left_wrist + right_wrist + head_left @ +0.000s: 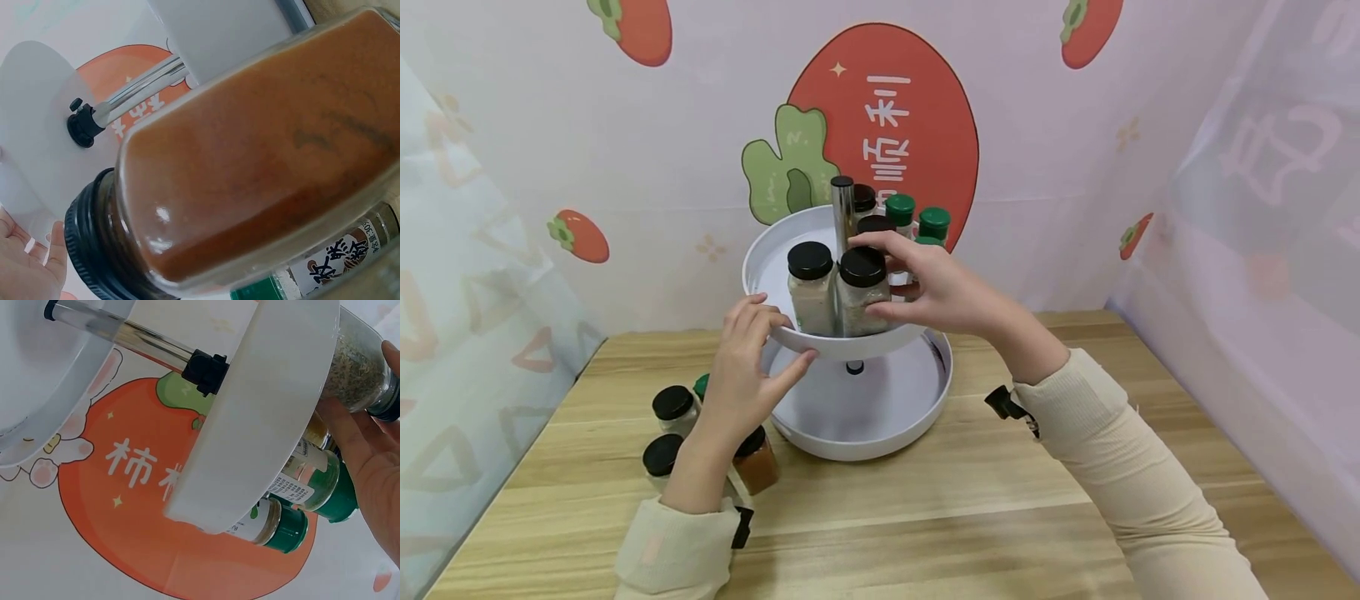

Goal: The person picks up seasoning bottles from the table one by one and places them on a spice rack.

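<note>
My right hand (936, 283) holds a clear spice jar (861, 308) with a black lid, thumb on its near side, at the front of the upper tray (887, 336) of a white two-tier rack. In the right wrist view, dried flakes fill this jar (353, 372). A second black-lidded jar (812, 304) stands beside it on the left. My left hand (748, 358) grips the upper tray's left front rim, fingers over the edge and thumb low on the outside. Behind my right hand, several green- and black-lidded bottles (934, 221) stand on the same tray.
The lower tray (857, 450) sits on the wooden table (985, 533). A metal post (843, 208) rises through the rack. By my left forearm stand several jars, including a black-lidded one (672, 404) and one with orange-brown powder (758, 467), large in the left wrist view.
</note>
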`<state>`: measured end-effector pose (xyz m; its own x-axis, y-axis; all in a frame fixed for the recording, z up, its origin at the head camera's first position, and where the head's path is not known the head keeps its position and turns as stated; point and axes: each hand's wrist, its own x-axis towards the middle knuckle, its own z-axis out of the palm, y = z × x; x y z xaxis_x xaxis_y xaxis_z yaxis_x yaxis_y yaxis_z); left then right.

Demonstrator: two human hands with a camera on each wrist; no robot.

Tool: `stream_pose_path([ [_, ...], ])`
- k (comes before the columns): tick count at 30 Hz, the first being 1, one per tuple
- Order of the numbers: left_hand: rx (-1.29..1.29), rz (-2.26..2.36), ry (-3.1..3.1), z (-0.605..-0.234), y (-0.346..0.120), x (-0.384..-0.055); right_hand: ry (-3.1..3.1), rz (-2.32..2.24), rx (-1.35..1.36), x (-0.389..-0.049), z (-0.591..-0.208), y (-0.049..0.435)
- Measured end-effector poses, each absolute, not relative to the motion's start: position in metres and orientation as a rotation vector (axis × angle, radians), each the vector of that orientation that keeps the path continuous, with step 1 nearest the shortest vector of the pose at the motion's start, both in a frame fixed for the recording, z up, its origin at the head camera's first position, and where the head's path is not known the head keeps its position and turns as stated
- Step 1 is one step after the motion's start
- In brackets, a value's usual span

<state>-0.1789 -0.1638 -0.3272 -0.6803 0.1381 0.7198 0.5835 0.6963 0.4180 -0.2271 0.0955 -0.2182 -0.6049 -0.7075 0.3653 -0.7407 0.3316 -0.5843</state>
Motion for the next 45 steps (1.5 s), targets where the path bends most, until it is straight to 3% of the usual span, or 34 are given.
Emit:
stream_pose_path([
  [28, -0.548, -0.859, -2.206, -0.332, -0.163, -0.181, -2.139, 1.437, 1.413, -0.212, -0.222, 0.127],
  [45, -0.540, -0.890, -2.198, -0.335, -0.161, -0.181, -1.888, 1.669, 1.054, -0.207, -0.280, 0.170],
])
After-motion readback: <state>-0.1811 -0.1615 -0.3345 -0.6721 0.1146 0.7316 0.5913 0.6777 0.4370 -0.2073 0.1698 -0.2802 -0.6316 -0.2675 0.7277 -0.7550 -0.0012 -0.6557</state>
